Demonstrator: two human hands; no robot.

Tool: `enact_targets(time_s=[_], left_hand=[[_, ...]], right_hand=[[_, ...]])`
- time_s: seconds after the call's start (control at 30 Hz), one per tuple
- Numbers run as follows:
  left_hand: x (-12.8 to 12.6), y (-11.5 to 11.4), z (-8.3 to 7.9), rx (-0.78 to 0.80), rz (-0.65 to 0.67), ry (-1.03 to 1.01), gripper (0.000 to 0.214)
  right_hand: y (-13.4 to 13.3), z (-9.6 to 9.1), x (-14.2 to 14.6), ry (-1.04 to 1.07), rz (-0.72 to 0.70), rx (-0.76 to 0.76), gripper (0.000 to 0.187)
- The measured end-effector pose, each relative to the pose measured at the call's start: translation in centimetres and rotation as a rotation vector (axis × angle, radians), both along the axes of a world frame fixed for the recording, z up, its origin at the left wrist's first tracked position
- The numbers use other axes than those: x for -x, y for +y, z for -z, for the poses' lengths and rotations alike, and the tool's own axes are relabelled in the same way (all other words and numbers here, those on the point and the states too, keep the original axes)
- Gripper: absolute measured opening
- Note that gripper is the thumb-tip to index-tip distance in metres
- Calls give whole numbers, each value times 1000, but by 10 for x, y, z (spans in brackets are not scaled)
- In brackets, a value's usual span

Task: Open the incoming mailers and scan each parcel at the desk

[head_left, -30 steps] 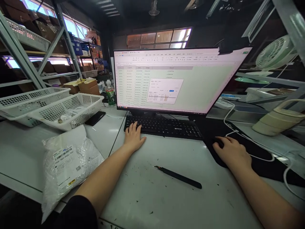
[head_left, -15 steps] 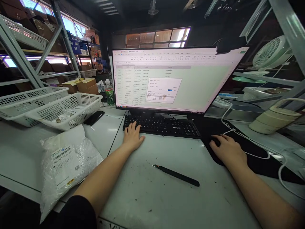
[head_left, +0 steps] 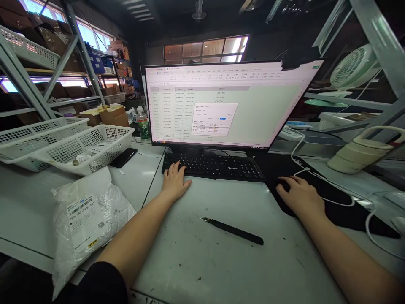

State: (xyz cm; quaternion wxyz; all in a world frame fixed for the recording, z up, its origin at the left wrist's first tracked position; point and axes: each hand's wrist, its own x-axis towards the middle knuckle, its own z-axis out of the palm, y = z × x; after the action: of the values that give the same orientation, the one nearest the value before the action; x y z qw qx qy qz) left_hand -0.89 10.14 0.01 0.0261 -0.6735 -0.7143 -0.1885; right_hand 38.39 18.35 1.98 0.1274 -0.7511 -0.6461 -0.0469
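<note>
My left hand (head_left: 174, 182) lies flat with its fingers stretched onto the left end of a black keyboard (head_left: 218, 166). Over a black computer mouse (head_left: 282, 186), mostly hidden under the palm, my right hand (head_left: 300, 196) is curved; the mouse sits on a black mouse pad (head_left: 341, 207). Behind the keyboard stands a wide monitor (head_left: 228, 105) showing a spreadsheet with a dialog box. Between my forearms a black utility knife (head_left: 232, 230) lies on the white table (head_left: 221, 261).
A white plastic bag with a barcode label (head_left: 85, 219) lies at the left. Behind it are white mesh baskets (head_left: 85, 147), a black phone (head_left: 123, 157) and a green bottle (head_left: 143, 124). White cables (head_left: 332, 202), tape rolls (head_left: 360, 153) and a fan (head_left: 354, 69) stand at the right.
The view has shifted slightly, so everything sits a little further left and up. Both hands keep their places on the keyboard and mouse.
</note>
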Motion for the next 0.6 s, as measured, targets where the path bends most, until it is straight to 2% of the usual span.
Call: enact_targets(time_s=[0.6], left_hand=[[-1, -2, -2, -27, -34, -23, 63]], right_hand=[[-2, -2, 1, 1, -14, -15, 53]])
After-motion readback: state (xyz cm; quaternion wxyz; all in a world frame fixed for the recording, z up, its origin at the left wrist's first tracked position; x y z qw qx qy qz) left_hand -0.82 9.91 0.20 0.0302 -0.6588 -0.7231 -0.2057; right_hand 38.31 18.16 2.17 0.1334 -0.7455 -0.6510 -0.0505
